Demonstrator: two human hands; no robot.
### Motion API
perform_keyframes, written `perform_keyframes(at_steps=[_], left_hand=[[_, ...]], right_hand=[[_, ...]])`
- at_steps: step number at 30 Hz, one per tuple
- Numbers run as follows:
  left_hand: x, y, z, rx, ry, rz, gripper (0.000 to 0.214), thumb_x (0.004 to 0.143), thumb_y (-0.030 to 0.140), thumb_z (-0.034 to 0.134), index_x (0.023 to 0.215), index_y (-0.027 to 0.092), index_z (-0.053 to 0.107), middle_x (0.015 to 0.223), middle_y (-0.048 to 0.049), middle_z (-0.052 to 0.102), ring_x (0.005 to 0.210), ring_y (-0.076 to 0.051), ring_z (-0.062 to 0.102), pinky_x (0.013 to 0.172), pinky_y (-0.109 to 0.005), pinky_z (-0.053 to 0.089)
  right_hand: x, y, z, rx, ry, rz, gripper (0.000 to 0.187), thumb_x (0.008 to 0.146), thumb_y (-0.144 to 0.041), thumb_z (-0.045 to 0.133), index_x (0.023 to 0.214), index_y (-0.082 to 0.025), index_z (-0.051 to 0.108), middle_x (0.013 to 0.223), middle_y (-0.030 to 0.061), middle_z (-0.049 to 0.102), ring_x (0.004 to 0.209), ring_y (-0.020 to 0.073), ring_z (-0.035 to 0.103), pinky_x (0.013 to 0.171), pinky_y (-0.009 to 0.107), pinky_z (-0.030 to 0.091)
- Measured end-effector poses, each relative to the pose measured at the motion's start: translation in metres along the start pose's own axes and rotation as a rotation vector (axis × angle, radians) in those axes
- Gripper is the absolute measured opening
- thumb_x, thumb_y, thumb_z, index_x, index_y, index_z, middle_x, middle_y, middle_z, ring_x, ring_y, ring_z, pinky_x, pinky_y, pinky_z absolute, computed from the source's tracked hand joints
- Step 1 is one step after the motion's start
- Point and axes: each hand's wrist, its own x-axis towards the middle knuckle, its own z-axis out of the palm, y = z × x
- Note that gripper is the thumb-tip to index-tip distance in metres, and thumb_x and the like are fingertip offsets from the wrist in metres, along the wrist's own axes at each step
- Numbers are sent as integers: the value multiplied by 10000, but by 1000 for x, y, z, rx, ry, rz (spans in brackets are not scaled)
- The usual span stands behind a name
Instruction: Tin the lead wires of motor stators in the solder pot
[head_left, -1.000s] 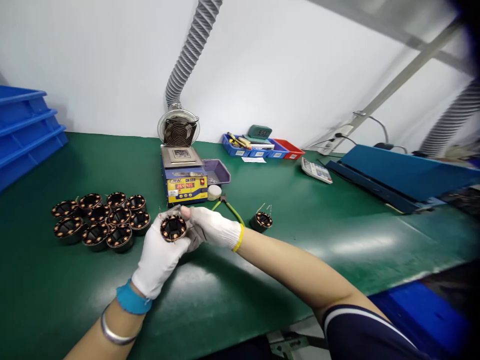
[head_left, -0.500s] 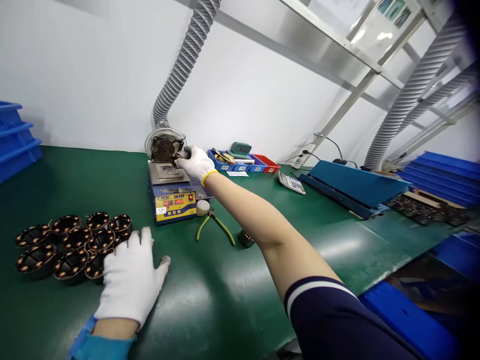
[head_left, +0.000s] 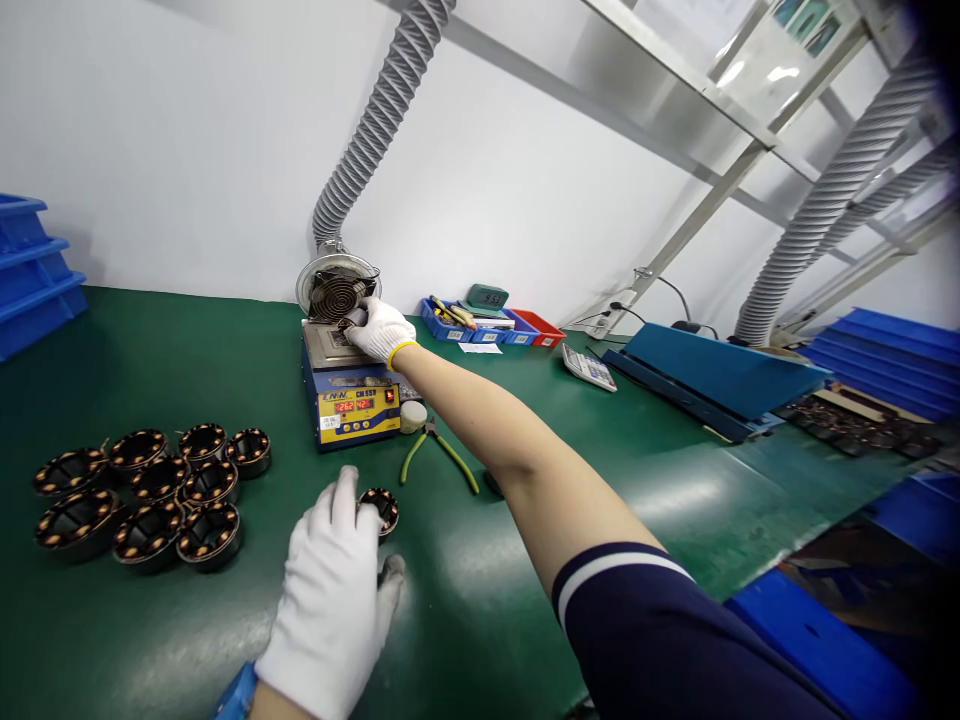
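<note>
My left hand (head_left: 330, 590), in a white glove, is low over the bench. Its fingers curve around the near left side of a black ring-shaped part (head_left: 388, 508) with copper-coloured dots, the thumb close below. Stretched forward, my gloved right hand (head_left: 379, 332) pinches a small dark round part (head_left: 346, 323) over the metal top of a heating plate (head_left: 360, 412). The plate has a yellow front panel with red digits. Fingers hide most of that part. Several similar black rings (head_left: 148, 533) stand grouped at the left.
Green-handled cutters (head_left: 465, 470) and a small round white pot (head_left: 412, 416) lie beside the plate. An extraction hood (head_left: 337, 285) stands behind it. Further right are small bins (head_left: 472, 330), a calculator (head_left: 589, 368) and a blue metal box (head_left: 712, 370). Another dark part (head_left: 492, 484) shows under my right arm.
My left hand has moved right, away from the grouped rings, and a black ring now shows at its fingers. My right hand has shifted slightly left and lower over the plate.
</note>
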Motion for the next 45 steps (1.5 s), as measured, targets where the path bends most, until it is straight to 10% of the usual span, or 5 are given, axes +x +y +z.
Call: perform_keyframes(at_steps=[8, 16, 26, 38, 45], left_hand=[[1, -2, 4, 104, -164, -71, 268, 853, 312, 581, 1074, 180, 654, 1503, -155, 377, 981, -309, 617, 756, -428, 527], [-1, -4, 14, 101, -80, -10, 570, 822, 297, 628, 1374, 235, 502, 1518, -161, 348, 983, -297, 613, 768, -418, 531], [4, 2, -7, 37, -253, -22, 280, 888, 309, 511, 1096, 177, 645, 1325, -144, 559, 969, -303, 615, 841, -454, 499], [-5, 0, 10, 57, 71, 39, 438, 850, 280, 565, 1240, 83, 549, 1410, -215, 462, 1159, -333, 540, 896, -448, 485], [-3, 0, 7, 43, 28, 48, 486, 826, 255, 599, 1293, 134, 541, 1439, -176, 450, 1158, -323, 539, 911, -448, 479]], right_hand=[[4, 4, 1, 10, 15, -37, 560, 732, -475, 552, 1242, -247, 531, 1152, 54, 667, 1036, 278, 642, 888, 403, 531], [4, 2, -6, 5, 35, -28, 593, 741, -469, 543, 1285, -234, 511, 1184, 63, 654, 1100, 284, 618, 935, 409, 512], [-3, 3, -4, 17, 2, -13, 617, 747, -504, 555, 1297, -229, 507, 1211, 81, 639, 1101, 293, 616, 941, 417, 510], [3, 3, -4, 37, 36, -46, 604, 773, -477, 537, 1315, -215, 485, 1205, 85, 635, 1087, 284, 619, 927, 406, 512], [-1, -1, 2, 21, 23, -28, 623, 766, -519, 553, 1315, -234, 484, 1232, 82, 627, 1113, 294, 605, 945, 414, 503]])
